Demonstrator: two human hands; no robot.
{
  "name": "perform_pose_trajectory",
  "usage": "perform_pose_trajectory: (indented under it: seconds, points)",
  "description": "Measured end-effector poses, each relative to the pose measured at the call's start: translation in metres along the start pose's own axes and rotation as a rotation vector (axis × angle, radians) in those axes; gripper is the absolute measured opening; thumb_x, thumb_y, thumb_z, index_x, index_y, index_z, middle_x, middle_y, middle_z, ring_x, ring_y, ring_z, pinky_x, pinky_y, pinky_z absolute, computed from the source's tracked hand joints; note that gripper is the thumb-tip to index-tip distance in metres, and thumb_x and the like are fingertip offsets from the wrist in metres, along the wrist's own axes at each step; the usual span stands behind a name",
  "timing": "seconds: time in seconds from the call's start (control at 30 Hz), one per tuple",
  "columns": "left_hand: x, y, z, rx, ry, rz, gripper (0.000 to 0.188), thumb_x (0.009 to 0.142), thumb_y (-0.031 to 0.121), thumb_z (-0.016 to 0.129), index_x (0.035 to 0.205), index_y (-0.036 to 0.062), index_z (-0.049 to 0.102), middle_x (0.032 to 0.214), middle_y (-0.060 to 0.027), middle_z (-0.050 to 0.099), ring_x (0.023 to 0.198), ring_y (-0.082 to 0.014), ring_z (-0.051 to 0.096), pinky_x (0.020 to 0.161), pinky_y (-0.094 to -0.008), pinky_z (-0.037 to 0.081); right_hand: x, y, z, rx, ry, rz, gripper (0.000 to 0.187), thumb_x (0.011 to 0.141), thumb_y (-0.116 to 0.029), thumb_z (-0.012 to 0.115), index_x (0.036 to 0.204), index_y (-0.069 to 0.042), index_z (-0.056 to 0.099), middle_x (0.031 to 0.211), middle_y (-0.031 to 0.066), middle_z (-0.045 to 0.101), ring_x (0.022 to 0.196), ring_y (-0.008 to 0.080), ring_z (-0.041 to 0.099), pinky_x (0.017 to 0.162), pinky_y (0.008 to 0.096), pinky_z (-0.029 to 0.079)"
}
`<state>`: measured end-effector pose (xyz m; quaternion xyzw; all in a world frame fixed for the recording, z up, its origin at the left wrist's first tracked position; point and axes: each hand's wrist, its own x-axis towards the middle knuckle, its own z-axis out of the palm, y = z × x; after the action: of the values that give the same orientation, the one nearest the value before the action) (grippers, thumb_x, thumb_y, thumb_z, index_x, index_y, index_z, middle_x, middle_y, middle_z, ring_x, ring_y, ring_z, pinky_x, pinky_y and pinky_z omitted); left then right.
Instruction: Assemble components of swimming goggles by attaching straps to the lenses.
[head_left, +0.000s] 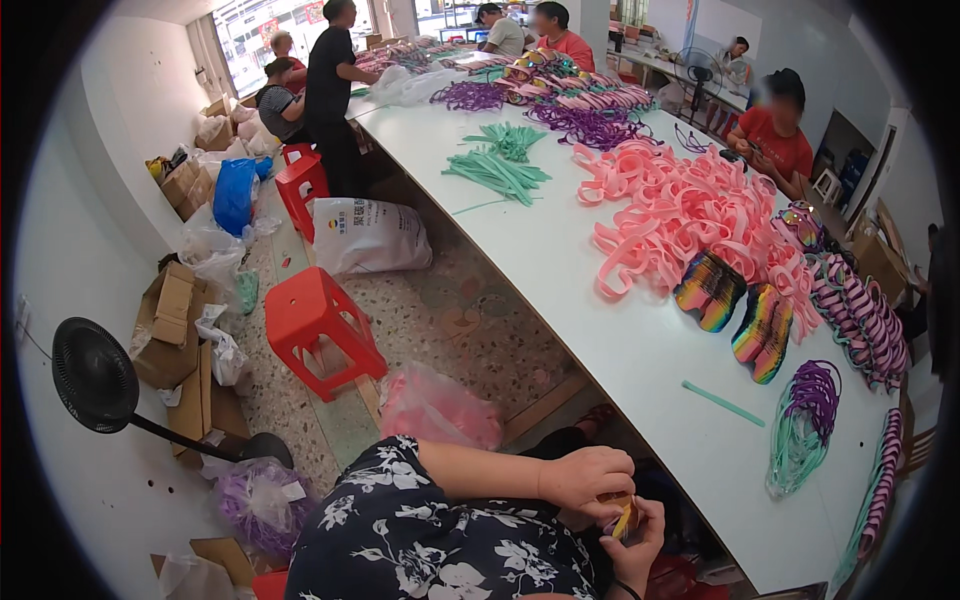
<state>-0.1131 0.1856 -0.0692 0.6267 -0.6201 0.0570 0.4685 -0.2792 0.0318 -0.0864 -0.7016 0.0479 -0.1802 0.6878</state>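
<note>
Low in front of my body, beside the table's near edge, both of my hands meet around a small shiny piece (624, 522) with yellow and purple on it. It resembles the mirrored lenses on the table, but my fingers cover most of it. My left hand (590, 482) has its fingers bent over the top of the piece. From below, my right hand (640, 545) pinches it between thumb and fingers. Two rows of rainbow mirrored lenses (710, 290) lie on the white table (640, 400), touching a big heap of pink straps (670, 200).
A mint strip (722, 402) and a purple-and-mint cord bundle (800, 430) lie nearby. Pink-and-black strap rolls (860, 320) line the right edge. Mint straps (495, 175) are farther off. Red stools (315, 320), bags, cartons and a black fan (95, 375) stand left. Several co-workers surround the table.
</note>
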Motion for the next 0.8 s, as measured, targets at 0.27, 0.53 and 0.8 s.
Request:
perform_pose_trajectory:
  seconds: [0.27, 0.53, 0.8]
  points:
    - [-0.006, 0.001, -0.006, 0.005, 0.002, -0.035, 0.030, 0.082, 0.032, 0.071, 0.098, 0.0083, 0.062, 0.095, -0.0101, 0.055, 0.086, -0.0292, 0.059, 0.073, -0.0397, 0.050, -0.003, 0.009, 0.007, -0.035, 0.020, -0.064, 0.076, 0.062, -0.027, 0.095, 0.125, -0.003, 0.060, 0.108, 0.0048, 0.050, 0.097, 0.0162, 0.052, 0.088, 0.0297, 0.044]
    - [-0.002, 0.001, -0.006, 0.027, 0.016, -0.015, 0.028, 0.080, 0.030, 0.072, 0.096, 0.0086, 0.062, 0.093, -0.0090, 0.055, 0.084, -0.0285, 0.059, 0.071, -0.0388, 0.049, -0.003, -0.002, 0.010, -0.049, 0.036, -0.042, 0.073, 0.065, -0.027, 0.094, 0.126, -0.002, 0.059, 0.112, 0.0060, 0.050, 0.104, 0.0189, 0.054, 0.095, 0.0321, 0.044]
    - [0.005, 0.001, -0.002, 0.008, 0.010, 0.008, 0.031, 0.080, 0.031, 0.072, 0.098, 0.0078, 0.062, 0.096, -0.0103, 0.055, 0.088, -0.0292, 0.059, 0.074, -0.0398, 0.049, -0.007, -0.013, 0.006, 0.144, 0.048, 0.085, 0.072, 0.067, -0.019, 0.092, 0.127, 0.000, 0.057, 0.118, 0.0053, 0.051, 0.112, 0.0191, 0.054, 0.101, 0.0334, 0.042]
